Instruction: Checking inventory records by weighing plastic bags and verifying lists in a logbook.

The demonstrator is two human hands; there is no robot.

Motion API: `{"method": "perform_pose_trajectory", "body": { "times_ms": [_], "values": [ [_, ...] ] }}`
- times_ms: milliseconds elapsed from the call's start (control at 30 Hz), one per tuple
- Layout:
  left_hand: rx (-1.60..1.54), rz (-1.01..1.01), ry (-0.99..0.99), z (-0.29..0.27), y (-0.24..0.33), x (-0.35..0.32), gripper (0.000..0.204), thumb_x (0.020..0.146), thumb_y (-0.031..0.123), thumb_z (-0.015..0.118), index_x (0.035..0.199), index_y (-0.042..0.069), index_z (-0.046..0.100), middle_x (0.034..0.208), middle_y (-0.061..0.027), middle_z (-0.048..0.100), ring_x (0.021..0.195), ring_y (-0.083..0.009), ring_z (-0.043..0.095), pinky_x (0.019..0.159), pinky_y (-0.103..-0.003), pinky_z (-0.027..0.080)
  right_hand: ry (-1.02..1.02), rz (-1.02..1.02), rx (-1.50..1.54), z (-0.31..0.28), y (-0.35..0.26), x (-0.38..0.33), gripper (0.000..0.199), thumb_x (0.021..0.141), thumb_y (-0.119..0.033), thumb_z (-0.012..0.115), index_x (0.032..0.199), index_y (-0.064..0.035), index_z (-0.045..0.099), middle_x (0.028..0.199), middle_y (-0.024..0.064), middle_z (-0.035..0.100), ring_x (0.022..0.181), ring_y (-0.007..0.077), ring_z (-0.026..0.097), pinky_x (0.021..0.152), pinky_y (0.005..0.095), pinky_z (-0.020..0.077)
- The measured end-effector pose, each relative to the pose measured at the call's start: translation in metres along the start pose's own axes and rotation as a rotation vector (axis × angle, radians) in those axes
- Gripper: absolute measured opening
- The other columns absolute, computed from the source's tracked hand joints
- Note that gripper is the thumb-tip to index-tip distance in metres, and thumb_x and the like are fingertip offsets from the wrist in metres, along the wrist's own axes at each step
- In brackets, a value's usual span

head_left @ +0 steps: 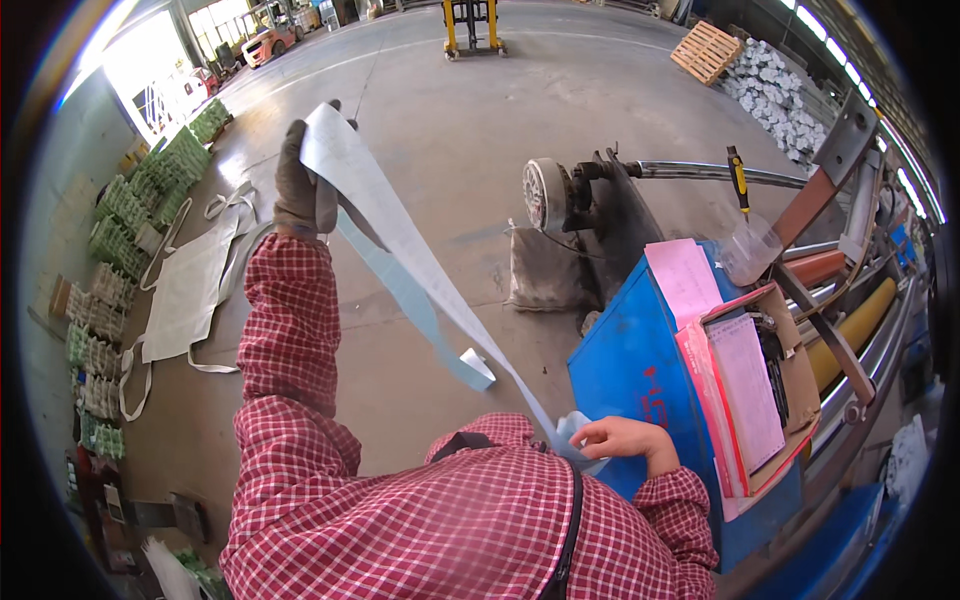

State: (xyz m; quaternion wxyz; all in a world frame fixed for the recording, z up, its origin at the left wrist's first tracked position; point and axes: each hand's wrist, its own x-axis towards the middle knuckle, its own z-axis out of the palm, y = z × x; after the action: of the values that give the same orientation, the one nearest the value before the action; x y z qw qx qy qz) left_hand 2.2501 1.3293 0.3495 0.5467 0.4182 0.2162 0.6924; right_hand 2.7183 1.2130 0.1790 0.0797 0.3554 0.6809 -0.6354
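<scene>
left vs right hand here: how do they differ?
The left hand wears a grey glove; the right hand is bare. The left hand is raised at arm's length, gripping the upper end of the long pale strip; the right hand sits low by the body beside the blue cabinet, pinching the strip's lower end. Both hold the same strip, and both sleeves are red check.
</scene>
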Motion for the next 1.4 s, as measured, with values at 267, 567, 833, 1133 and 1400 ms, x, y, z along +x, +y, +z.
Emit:
{"method": "perform_pose_trajectory", "body": {
  "times_ms": [267, 567, 833, 1133, 1400],
  "values": [
    [0.244, 0.274, 0.336, -0.062, 0.055, 0.022, 0.048, 0.092, 0.038, 0.029, 0.123, 0.007, 0.046, 0.093, -0.0158, 0.061, 0.053, -0.0184, 0.052, 0.051, -0.031, 0.047, -0.122, -0.169, 0.298, 0.007, 0.000, 0.004, 0.038, 0.081, -0.023, 0.054, 0.111, -0.0001, 0.056, 0.106, 0.0046, 0.059, 0.099, 0.0123, 0.052, 0.087, 0.0266, 0.0390],
    [0.215, 0.339, 0.509, -0.092, 0.068, 0.017, 0.042, 0.090, 0.040, 0.038, 0.103, 0.005, 0.056, 0.069, -0.0091, 0.058, 0.054, -0.0188, 0.053, 0.052, -0.029, 0.045, 1.197, -0.194, -0.349, 0.010, -0.008, 0.040, 0.016, 0.074, -0.011, 0.059, 0.089, -0.0057, 0.063, 0.080, 0.0181, 0.059, 0.076, 0.0362, 0.057, 0.066, 0.0409, 0.0461],
    [0.212, 0.308, 0.510, -0.193, 0.060, -0.007, 0.053, 0.089, 0.044, 0.030, 0.111, 0.001, 0.052, 0.077, -0.0133, 0.057, 0.057, -0.0204, 0.048, 0.054, -0.031, 0.041, 1.773, -0.214, -0.712, -0.062, -0.058, 0.014, 0.025, 0.072, -0.001, 0.053, 0.096, -0.0022, 0.061, 0.082, 0.0136, 0.056, 0.074, 0.0320, 0.057, 0.065, 0.0394, 0.0457],
    [0.760, 0.455, 0.461, -0.237, -0.080, -0.047, 0.035, 0.093, 0.037, 0.042, 0.099, 0.003, 0.051, 0.071, 0.0003, 0.046, 0.062, -0.0090, 0.047, 0.058, -0.023, 0.041, 1.830, -0.045, -0.674, -0.084, -0.043, 0.054, 0.017, 0.075, -0.003, 0.052, 0.090, -0.0014, 0.059, 0.081, 0.0156, 0.059, 0.072, 0.0332, 0.058, 0.062, 0.0409, 0.0471],
    [0.161, -1.121, -0.282, -0.007, -0.280, -0.174, 0.049, 0.086, 0.033, 0.055, 0.124, 0.004, 0.043, 0.107, -0.0104, 0.057, 0.096, -0.0156, 0.053, 0.081, -0.034, 0.046, 1.494, 0.013, -0.807, -0.044, -0.054, 0.118, 0.028, 0.073, -0.010, 0.054, 0.101, -0.0068, 0.053, 0.080, 0.0120, 0.052, 0.063, 0.0309, 0.055, 0.053, 0.0395, 0.0468]
  ]
}}
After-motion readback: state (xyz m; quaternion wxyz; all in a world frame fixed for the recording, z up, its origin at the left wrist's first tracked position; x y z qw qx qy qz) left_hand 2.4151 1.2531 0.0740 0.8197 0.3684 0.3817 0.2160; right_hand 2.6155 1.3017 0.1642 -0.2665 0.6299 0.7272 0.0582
